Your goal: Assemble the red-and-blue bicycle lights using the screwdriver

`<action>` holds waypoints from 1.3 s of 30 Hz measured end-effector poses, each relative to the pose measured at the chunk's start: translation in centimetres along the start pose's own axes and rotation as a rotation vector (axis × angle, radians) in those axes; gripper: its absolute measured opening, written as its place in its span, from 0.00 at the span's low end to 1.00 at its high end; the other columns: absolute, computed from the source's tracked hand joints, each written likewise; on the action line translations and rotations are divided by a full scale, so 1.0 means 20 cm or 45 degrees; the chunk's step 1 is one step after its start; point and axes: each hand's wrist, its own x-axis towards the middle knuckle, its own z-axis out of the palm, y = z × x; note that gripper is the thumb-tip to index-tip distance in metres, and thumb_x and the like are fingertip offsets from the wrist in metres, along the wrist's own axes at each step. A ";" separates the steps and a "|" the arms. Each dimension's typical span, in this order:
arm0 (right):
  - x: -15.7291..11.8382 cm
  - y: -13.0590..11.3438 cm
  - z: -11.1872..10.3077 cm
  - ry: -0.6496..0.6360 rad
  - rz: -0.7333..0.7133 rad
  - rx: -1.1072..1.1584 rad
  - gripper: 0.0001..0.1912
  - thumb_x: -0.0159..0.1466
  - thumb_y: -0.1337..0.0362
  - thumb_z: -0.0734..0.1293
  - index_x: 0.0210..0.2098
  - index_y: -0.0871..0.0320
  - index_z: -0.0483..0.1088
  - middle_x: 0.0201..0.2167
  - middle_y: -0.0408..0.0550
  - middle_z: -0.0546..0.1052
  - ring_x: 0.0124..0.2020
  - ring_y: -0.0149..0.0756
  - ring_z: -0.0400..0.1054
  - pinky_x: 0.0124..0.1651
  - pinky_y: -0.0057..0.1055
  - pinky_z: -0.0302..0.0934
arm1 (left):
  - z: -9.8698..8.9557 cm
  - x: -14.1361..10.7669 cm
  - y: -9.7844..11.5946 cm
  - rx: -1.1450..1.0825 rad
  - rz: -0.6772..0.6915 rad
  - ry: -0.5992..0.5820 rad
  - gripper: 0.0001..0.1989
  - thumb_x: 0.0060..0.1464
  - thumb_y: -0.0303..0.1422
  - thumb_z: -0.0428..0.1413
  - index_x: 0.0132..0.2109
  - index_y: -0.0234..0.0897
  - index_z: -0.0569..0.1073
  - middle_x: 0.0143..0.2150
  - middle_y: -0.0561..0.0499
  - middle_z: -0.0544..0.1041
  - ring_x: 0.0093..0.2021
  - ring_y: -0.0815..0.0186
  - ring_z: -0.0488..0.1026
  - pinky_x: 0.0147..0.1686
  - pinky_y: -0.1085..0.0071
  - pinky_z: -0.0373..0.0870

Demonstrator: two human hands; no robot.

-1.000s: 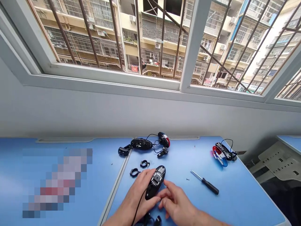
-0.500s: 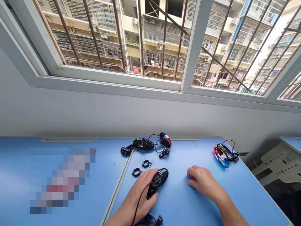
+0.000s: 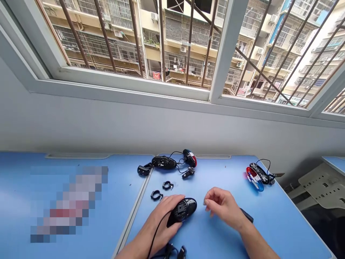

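My left hand [image 3: 159, 225] is closed around a glossy black oval lamp housing [image 3: 183, 210], and a thin black cable [image 3: 157, 232] runs down from it past my wrist. My right hand [image 3: 222, 205] is off the housing, to its right, with thumb and forefinger pinched on what looks like a small screw [image 3: 204, 203]. Under that wrist lies a black-handled screwdriver [image 3: 247, 215], mostly hidden. Two black clamp rings [image 3: 156, 195] [image 3: 168, 185] lie just beyond my left hand.
At the back of the blue desk [image 3: 215, 237] lies a wired black housing [image 3: 164, 162] with a red-and-white lamp [image 3: 190, 158]. A red-and-blue lamp [image 3: 254, 179] lies at the right. A black bracket [image 3: 172, 250] sits at the bottom edge, and a blurred patch [image 3: 68, 201] covers the left desk.
My right hand has left the housing, gone to the desk on the right and lifted with its fingers pinched. The housing has turned in my left hand, and the screwdriver is now mostly covered.
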 end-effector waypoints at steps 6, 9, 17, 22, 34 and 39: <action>0.04 0.06 0.10 0.095 -0.219 0.017 0.08 0.59 0.59 0.66 0.28 0.58 0.71 0.26 0.44 0.72 0.26 0.29 0.66 0.28 0.26 0.62 | 0.00 -0.02 0.01 -0.019 0.034 -0.046 0.32 0.42 0.20 0.52 0.56 0.45 0.66 0.53 0.50 0.73 0.53 0.56 0.69 0.54 0.60 0.66; 0.04 0.09 0.10 0.083 -0.435 -0.164 0.08 0.62 0.61 0.65 0.29 0.57 0.73 0.28 0.45 0.73 0.29 0.31 0.66 0.30 0.27 0.61 | 0.00 -0.02 0.00 -0.042 0.058 -0.043 0.32 0.41 0.20 0.51 0.55 0.45 0.66 0.52 0.50 0.73 0.51 0.57 0.69 0.53 0.61 0.67; 0.03 0.10 0.09 0.039 -0.617 -0.376 0.09 0.66 0.64 0.61 0.33 0.55 0.72 0.29 0.46 0.72 0.30 0.33 0.65 0.31 0.29 0.61 | -0.02 0.00 0.07 -0.062 0.024 -0.099 0.30 0.40 0.20 0.50 0.52 0.42 0.68 0.49 0.49 0.74 0.49 0.57 0.69 0.52 0.62 0.66; 0.03 0.12 0.08 0.031 -0.674 -0.473 0.10 0.67 0.65 0.60 0.34 0.55 0.72 0.30 0.47 0.71 0.29 0.33 0.65 0.30 0.30 0.60 | -0.03 0.01 0.11 -0.047 0.045 -0.087 0.27 0.42 0.19 0.51 0.51 0.42 0.68 0.47 0.50 0.75 0.47 0.59 0.69 0.50 0.64 0.66; 0.03 0.08 0.08 0.001 -0.610 -0.502 0.10 0.66 0.64 0.59 0.32 0.55 0.70 0.30 0.47 0.71 0.29 0.33 0.66 0.28 0.27 0.62 | -0.02 0.01 0.11 -0.043 0.012 -0.087 0.27 0.38 0.19 0.51 0.49 0.40 0.69 0.48 0.50 0.74 0.47 0.59 0.69 0.49 0.64 0.66; 0.03 0.06 0.08 -0.024 -0.569 -0.500 0.09 0.66 0.64 0.60 0.32 0.55 0.70 0.30 0.46 0.71 0.28 0.32 0.66 0.27 0.27 0.62 | -0.03 0.01 0.14 -0.025 -0.025 -0.094 0.27 0.37 0.19 0.51 0.47 0.41 0.69 0.47 0.50 0.74 0.46 0.59 0.69 0.47 0.65 0.67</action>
